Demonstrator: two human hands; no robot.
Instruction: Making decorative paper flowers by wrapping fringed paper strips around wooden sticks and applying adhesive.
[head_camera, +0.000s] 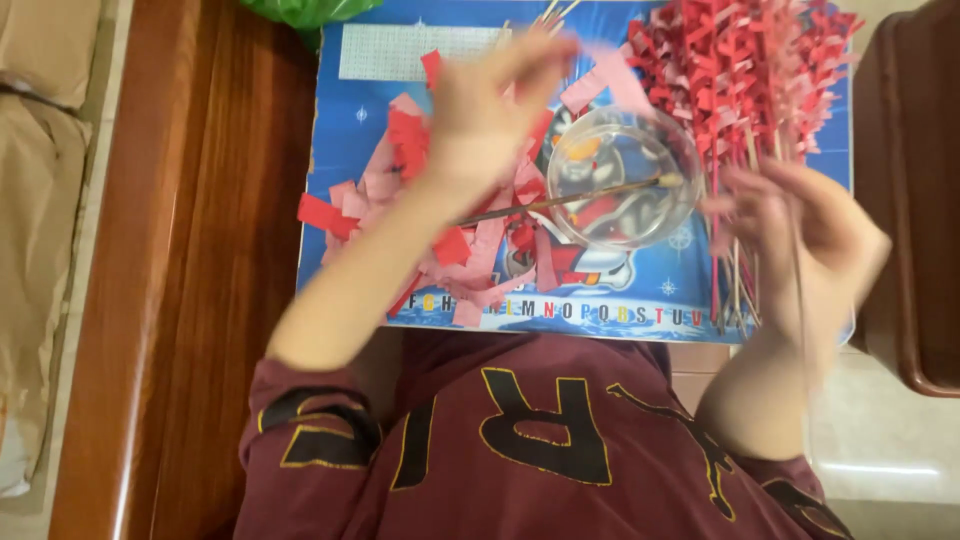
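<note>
Working Paper Strips Over The Blue Board

Looking down, I see the blue board (350, 150) bearing red and pink paper strips (400, 190), a clear bowl (625, 190) and brush (560, 202). My right hand (810, 240) grasps thin sticks (740, 280); my left hand (490, 105) is blurred, grip unclear.

The left hand (480, 105) is raised well forward, its bare forearm running up from the pushed-back maroon sleeve at the lower left. Its fingers (535, 50) are bunched and blurred, so their grip cannot be told. The right hand (800, 240) sits lower and to the right, wrist bent, back of the hand toward the camera. Its fingers (745, 195) curl inward toward the left, also blurred.
</note>
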